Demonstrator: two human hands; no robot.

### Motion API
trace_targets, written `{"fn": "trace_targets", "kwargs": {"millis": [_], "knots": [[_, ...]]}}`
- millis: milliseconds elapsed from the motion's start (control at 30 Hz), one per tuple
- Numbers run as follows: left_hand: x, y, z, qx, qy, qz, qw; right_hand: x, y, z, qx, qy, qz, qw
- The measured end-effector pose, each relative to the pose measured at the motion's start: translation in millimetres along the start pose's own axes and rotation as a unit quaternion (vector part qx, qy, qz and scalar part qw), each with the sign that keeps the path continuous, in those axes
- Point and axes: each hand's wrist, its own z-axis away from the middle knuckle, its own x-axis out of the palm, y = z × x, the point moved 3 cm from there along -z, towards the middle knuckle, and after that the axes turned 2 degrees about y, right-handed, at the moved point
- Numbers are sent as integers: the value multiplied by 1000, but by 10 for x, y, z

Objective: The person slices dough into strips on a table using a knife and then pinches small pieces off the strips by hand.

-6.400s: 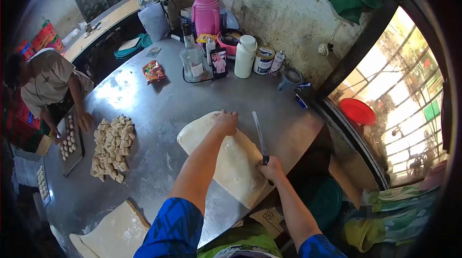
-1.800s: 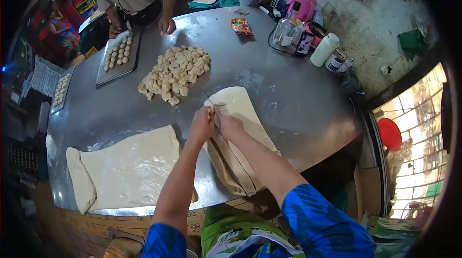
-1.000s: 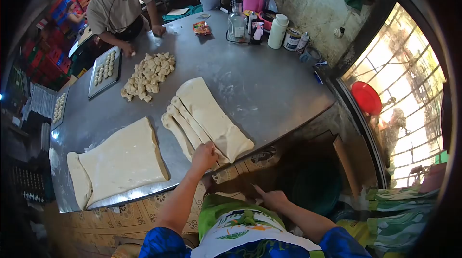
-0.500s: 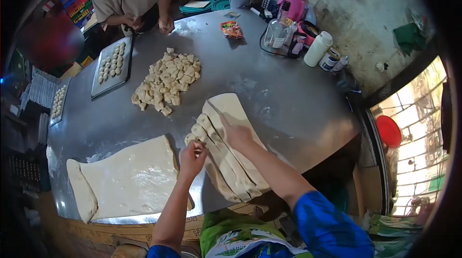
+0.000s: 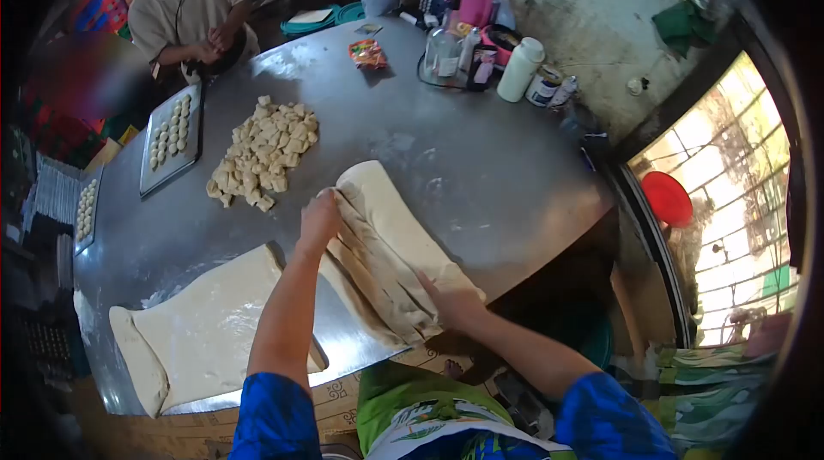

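Your left hand (image 5: 320, 220) touches the far end of the pale, flat, slit dough slab (image 5: 390, 209), your right hand (image 5: 457, 305) the near; neither grip discernible. Probably soft, heavy: support both ends.

The bare left hand (image 5: 320, 218) lies well in from the near edge of the grey metal desk (image 5: 506, 228), arm extended, fingertips hidden. The bare right hand (image 5: 455, 304) is close to that edge, its forearm slanting leftward from a short blue sleeve (image 5: 605, 408).
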Motion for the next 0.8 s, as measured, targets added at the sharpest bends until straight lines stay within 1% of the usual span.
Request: {"fn": "trace_targets", "kwargs": {"millis": [33,67,100,133,167,200,233,267,300,367,433,467,500,567,600,633,667,733,767,800], "knots": [[-12,154,179,40,0,-26,999,99,245,370,-61,144,-78,985],[-34,320,427,78,-4,-54,995,-169,143,702,81,-167,-15,983],[-132,641,773,73,-44,64,994,-45,299,844,110,-185,5,976],[-147,955,1142,21,-159,118,980,168,489,967,141,-206,24,968],[-204,1324,1496,15,-226,129,965,352,632,923,141,-204,20,969],[-180,1627,1827,9,-289,138,947,523,732,754,120,-155,37,980],[383,1640,2134,105,-278,99,950,609,742,688,99,-108,53,988],[425,1743,2301,154,-162,71,972,584,689,729,97,-109,50,988],[416,1838,2407,201,-41,44,978,446,599,749,78,-99,59,990],[443,1786,2376,191,-42,25,980,118,400,835,40,-82,80,993],[341,1730,2364,185,-46,3,982,51,342,1102,5,-78,86,993],[283,1702,2329,122,-80,31,989,34,427,1320,-15,-82,89,993],[227,1679,2282,60,-112,60,990,-169,365,1592,-3,-106,68,992],[166,1637,2273,-65,-180,119,974,-227,427,2003,41,-175,69,981],[134,1648,2277,-67,-175,121,975,-106,646,2297,41,-216,74,973],[103,1643,2315,-64,-189,142,969,51,791,2544,39,-257,77,962],[72,1636,2324,-60,-200,163,964,117,787,2581,30,-257,81,963],[4,1573,2323,-56,-221,203,952,96,777,2492,88,-123,54,987],[-20,1522,2396,-63,-222,202,952,-111,537,2196,105,-110,63,986],[-66,1483,2443,-66,-155,254,952,-366,276,1747,123,-95,75,985]]}}
